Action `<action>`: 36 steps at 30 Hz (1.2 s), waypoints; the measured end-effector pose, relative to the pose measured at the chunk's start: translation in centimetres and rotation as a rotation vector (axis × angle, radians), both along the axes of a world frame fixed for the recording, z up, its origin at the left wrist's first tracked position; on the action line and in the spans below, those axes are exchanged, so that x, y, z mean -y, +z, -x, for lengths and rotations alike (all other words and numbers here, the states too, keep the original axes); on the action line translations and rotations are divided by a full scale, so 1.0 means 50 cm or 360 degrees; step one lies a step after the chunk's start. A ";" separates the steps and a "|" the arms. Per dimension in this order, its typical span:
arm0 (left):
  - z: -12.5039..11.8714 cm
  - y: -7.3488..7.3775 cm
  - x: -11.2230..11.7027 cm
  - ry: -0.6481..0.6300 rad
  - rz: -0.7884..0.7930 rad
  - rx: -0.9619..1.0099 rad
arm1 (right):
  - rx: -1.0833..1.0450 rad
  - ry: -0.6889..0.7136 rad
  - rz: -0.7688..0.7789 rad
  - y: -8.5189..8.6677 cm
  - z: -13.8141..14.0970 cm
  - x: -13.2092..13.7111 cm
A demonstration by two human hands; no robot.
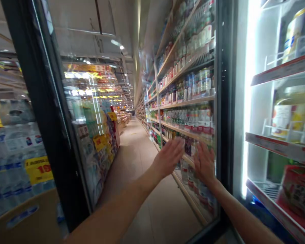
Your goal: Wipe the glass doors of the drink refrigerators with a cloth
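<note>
A glass fridge door (132, 203) with a black frame stands swung out in front of me. My left hand (169, 157) is raised before the glass, fingers stretched out and slightly blurred, holding nothing. Close to its right, my right hand (204, 161) is up too, with its fingers spread and nothing in it. Whether either palm touches the pane I cannot tell. Behind the hands, bottles on shelves (193, 118) show in the glass.
At right is the lit fridge with shelves (282, 147), bottles (289, 113) and a red package (298, 196). Packs of water bottles (10, 162) with yellow price signs (39, 169) stand at left beside a cardboard box (25, 217). An aisle floor (132, 149) runs ahead.
</note>
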State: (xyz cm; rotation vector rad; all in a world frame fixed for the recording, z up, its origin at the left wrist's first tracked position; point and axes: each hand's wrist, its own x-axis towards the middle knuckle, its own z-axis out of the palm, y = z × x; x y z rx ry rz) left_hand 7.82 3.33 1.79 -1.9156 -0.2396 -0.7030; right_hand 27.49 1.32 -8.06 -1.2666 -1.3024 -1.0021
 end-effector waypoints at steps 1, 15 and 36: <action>-0.006 -0.007 -0.001 -0.0032 -0.0006 -0.0111 | 0.0009 -0.0001 0.0012 -0.004 -0.007 0.001; -0.139 0.013 -0.020 -0.0007 0.0052 -0.0154 | -0.0074 -0.0150 0.0039 -0.009 -0.095 -0.003; -0.286 -0.089 -0.028 0.0043 0.0209 0.0040 | -0.0134 0.0310 0.0022 -0.049 -0.123 0.030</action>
